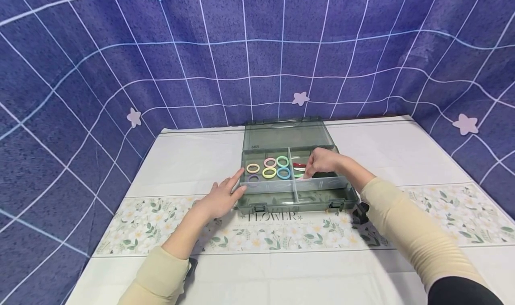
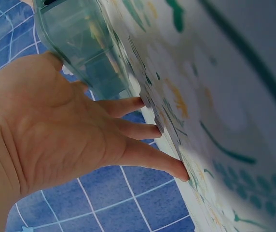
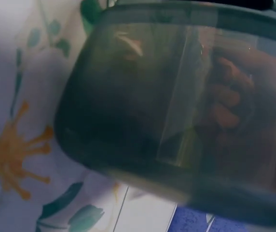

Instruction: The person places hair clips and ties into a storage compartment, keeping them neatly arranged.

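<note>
A translucent grey-green divided box [image 1: 277, 198] lies with its lid [image 1: 287, 135] laid back. Several coloured hair ties [image 1: 269, 172] are in its back left compartment. In the back right compartment are small clips, among them a red clip [image 1: 299, 165] and a green one. My right hand [image 1: 322, 160] reaches in there with curled fingers, pinching a small pink clip [image 1: 304, 178], partly hidden by the fingers. The right wrist view shows that hand dimly through the box wall. My left hand [image 2: 65, 116] touches the box's left side, its other fingertips resting on the tablecloth.
The box stands on a white tablecloth [image 1: 322, 273] with a floral band. Clear dividers [image 1: 267, 187] split the box into compartments, and two latches [image 1: 257, 208] are on its front edge. Behind and at both sides hangs a blue gridded cloth [image 1: 225, 59].
</note>
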Motion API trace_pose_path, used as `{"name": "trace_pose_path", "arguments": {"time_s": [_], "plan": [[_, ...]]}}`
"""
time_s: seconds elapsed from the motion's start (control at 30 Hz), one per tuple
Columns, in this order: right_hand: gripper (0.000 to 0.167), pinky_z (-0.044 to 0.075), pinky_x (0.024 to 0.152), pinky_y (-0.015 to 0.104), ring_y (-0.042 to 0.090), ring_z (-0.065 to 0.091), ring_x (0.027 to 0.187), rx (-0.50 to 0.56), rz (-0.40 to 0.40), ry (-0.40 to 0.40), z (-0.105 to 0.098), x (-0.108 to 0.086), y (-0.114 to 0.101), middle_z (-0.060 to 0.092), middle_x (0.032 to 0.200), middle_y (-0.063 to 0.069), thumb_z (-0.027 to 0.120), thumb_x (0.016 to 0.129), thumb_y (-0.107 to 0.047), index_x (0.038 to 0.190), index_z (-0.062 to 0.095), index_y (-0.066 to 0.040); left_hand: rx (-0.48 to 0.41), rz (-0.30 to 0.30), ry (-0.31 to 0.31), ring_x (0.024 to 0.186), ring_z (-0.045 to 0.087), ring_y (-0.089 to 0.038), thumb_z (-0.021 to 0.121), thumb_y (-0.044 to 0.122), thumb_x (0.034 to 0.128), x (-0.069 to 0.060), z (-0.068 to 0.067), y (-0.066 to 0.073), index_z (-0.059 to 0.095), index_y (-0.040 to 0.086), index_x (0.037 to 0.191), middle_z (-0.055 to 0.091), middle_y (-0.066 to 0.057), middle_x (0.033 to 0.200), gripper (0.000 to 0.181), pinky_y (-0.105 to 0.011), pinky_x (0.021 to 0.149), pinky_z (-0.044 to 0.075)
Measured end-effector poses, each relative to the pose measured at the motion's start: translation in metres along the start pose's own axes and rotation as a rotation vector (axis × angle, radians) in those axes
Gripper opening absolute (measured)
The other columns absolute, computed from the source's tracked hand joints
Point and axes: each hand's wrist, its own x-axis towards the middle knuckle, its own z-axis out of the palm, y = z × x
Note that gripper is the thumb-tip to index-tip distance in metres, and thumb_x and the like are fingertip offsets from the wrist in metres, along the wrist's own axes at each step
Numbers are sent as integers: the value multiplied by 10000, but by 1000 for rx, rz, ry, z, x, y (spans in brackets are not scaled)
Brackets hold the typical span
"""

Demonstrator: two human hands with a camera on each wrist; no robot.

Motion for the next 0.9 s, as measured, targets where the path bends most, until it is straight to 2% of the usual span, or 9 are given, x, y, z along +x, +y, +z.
{"name": "trace_pose_path", "arguments": {"time_s": [0.2,0.4,0.63,0.9], "plan": [[78,545,904,433,196,676,933,15,5,4,3,-1,2,764,895,11,846,789,-149,769,804,-87,2,33,7,1515,149,-415,288,520,1092,1,0,1,35,268,1650,207,-177,1656,662,-629,1194,-26],[75,548,880,399,176,672,918,6,-12,20,1,-3,2,768,895,11,862,771,-141,764,807,-91,5,29,3,1511,153,-425,288,516,1093,0,0,2,35,267,1650,209,-187,1653,661,-636,1191,-20],[74,541,847,367,154,662,878,47,-56,55,-7,-12,3,758,905,4,852,788,-132,784,806,-74,2,19,1,1510,140,-436,289,515,1092,-1,0,3,40,273,1650,204,-186,1654,657,-634,1193,-13],[89,512,735,316,131,581,702,60,-111,117,-22,-30,10,745,781,16,854,802,-127,802,804,-53,-3,31,4,1513,143,-428,291,493,1098,-1,-1,2,45,245,1651,209,-185,1653,655,-626,1195,-28]]}}
